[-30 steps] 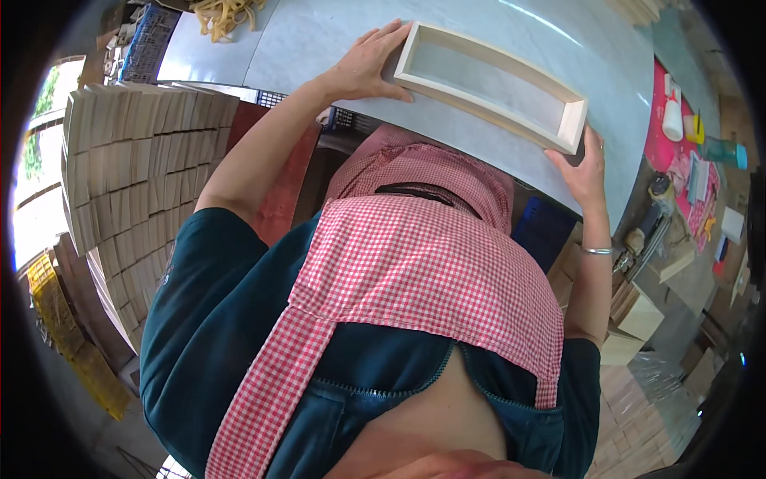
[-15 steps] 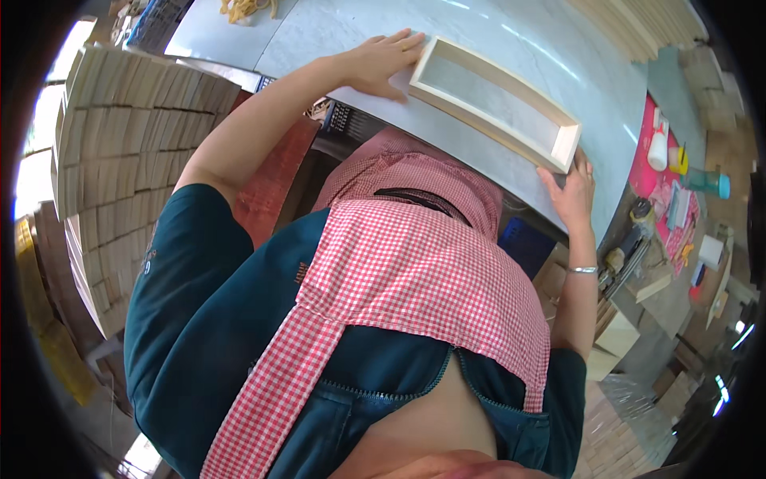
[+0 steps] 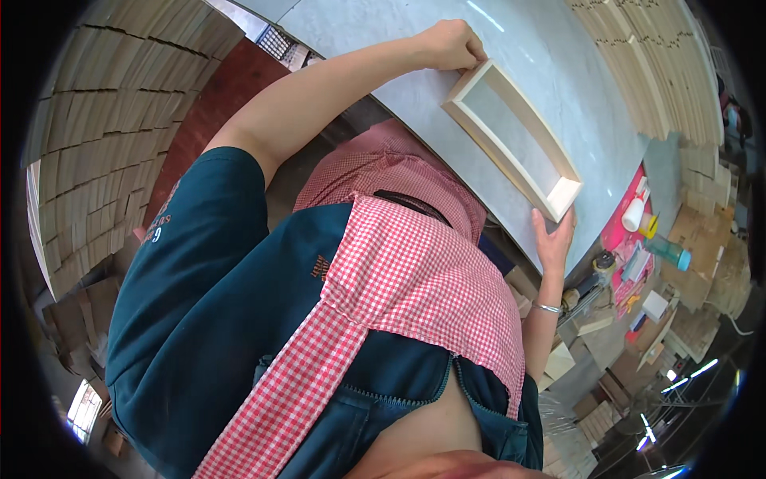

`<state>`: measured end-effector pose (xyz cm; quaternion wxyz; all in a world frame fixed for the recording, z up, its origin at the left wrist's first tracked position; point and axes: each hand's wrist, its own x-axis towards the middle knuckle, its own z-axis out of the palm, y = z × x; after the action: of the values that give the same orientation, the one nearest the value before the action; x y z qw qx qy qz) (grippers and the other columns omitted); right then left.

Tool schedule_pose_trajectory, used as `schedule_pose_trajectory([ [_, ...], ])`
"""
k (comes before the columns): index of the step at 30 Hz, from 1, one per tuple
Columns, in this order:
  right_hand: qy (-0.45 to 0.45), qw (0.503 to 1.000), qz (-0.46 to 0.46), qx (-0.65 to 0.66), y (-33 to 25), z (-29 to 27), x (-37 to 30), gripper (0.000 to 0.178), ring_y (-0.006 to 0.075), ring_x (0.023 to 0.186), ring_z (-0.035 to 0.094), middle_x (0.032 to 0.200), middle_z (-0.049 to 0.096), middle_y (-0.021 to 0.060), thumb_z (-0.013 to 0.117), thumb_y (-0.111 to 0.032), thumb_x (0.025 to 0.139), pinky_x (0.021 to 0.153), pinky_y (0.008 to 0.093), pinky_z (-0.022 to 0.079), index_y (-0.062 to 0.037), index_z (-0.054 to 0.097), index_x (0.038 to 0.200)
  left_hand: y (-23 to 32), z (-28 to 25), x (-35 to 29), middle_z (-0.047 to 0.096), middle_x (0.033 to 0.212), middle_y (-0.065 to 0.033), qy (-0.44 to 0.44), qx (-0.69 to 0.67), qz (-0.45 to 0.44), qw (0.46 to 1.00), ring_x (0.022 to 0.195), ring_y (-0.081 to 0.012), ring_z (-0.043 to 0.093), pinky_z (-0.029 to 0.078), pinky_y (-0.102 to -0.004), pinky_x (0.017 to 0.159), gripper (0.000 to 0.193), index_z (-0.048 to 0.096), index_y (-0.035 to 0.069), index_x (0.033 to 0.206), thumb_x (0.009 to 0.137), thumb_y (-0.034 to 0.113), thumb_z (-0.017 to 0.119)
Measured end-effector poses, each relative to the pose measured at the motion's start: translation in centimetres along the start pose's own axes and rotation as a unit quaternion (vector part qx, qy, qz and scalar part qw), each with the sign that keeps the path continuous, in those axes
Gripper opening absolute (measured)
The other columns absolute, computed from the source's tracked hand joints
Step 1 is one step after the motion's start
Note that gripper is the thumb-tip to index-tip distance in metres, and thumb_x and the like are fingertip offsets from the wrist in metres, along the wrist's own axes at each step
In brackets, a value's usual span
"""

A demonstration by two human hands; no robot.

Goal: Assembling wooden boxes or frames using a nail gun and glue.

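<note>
A long, shallow rectangular frame of pale wood (image 3: 511,164) lies slantwise on the worktable, with the grey-white tabletop showing through its middle. At its far left end, my left hand (image 3: 453,46) is closed, its fingertips bent down at the corner; exactly what they pinch is partly hidden. My right hand (image 3: 553,243) holds the near right end, the thumb on one side of the corner and the fingers on the other, partly behind the wood. A metal bracelet (image 3: 547,308) is on my right wrist.
Stacked wooden strips (image 3: 630,48) lie along the table's far right. A tall wood stack (image 3: 112,104) stands at left beside a red-brown board (image 3: 215,112). At right are a white bottle (image 3: 633,214) and a teal-capped container (image 3: 669,251). The tabletop (image 3: 343,28) ends just before my apron.
My left hand has gone from spread flat to bent fingers at the frame's corner. The wooden frame has turned a little steeper in view. My view has shifted too.
</note>
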<state>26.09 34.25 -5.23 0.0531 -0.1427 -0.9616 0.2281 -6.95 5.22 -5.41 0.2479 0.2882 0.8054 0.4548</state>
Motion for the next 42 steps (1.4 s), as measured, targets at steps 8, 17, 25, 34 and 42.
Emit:
schedule_pose_trajectory([
  [8, -0.018, 0.999, -0.016, -0.035, 0.6, 0.0, 0.0, 0.072, 0.0412, 0.132, 0.048, 0.145, 0.049, 0.0259, 0.077, -0.026, 0.087, 0.111, 0.0472, 0.037, 0.0040, 0.046, 0.144, -0.7, 2.3, 0.4, 0.073, 0.086, -0.0109, 0.080, 0.217, 0.076, 0.970, 0.077, -0.0240, 0.068, 0.056, -0.0345, 0.072, 0.022, 0.073, 0.002, 0.103, 0.087, 0.012, 0.063],
  [17, 0.018, 0.998, -0.044, -0.042, 0.9, 0.5, 0.2, 0.069, 0.0422, 0.129, 0.050, 0.142, 0.053, 0.0251, 0.077, -0.027, 0.086, 0.110, 0.0472, 0.038, 0.0038, 0.049, 0.140, 2.5, -0.8, -6.4, 0.069, 0.074, -0.0100, -0.088, -0.062, -0.139, 0.984, 0.058, -0.0173, 0.064, 0.054, -0.0258, 0.059, 0.016, 0.071, -0.003, 0.093, 0.084, 0.003, 0.060],
  [25, 0.066, 0.995, -0.056, -0.039, 1.4, 1.8, 0.4, 0.065, 0.0446, 0.125, 0.054, 0.135, 0.059, 0.0232, 0.078, -0.032, 0.083, 0.107, 0.0494, 0.042, 0.0022, 0.056, 0.134, -0.5, 1.5, -3.4, 0.066, 0.085, -0.0114, -0.185, 0.084, -0.094, 0.975, 0.074, -0.0234, 0.064, 0.055, -0.0344, 0.072, 0.023, 0.066, -0.002, 0.101, 0.086, 0.015, 0.066],
  [34, 0.108, 0.988, -0.069, -0.089, 0.6, 1.6, -0.2, 0.054, 0.0394, 0.120, 0.058, 0.132, 0.063, 0.0197, 0.076, -0.027, 0.086, 0.104, 0.0444, 0.044, 0.0021, 0.061, 0.129, -0.5, 3.4, -7.7, 0.070, 0.084, -0.0097, 0.120, 0.165, 0.154, 0.967, 0.075, -0.0196, 0.065, 0.055, -0.0324, 0.071, 0.014, 0.070, -0.003, 0.097, 0.089, 0.008, 0.065],
  [42, 0.173, 0.967, 0.029, 0.183, -0.6, -4.4, 2.7, 0.049, 0.0276, 0.097, 0.065, 0.110, 0.070, 0.0169, 0.057, -0.040, 0.101, 0.090, 0.0342, 0.050, 0.0067, 0.067, 0.113, 4.4, 1.0, -5.1, 0.068, 0.087, -0.0069, 0.084, -0.133, -0.024, 0.987, 0.080, -0.0149, 0.060, 0.050, -0.0302, 0.072, 0.024, 0.071, -0.001, 0.100, 0.099, 0.020, 0.060],
])
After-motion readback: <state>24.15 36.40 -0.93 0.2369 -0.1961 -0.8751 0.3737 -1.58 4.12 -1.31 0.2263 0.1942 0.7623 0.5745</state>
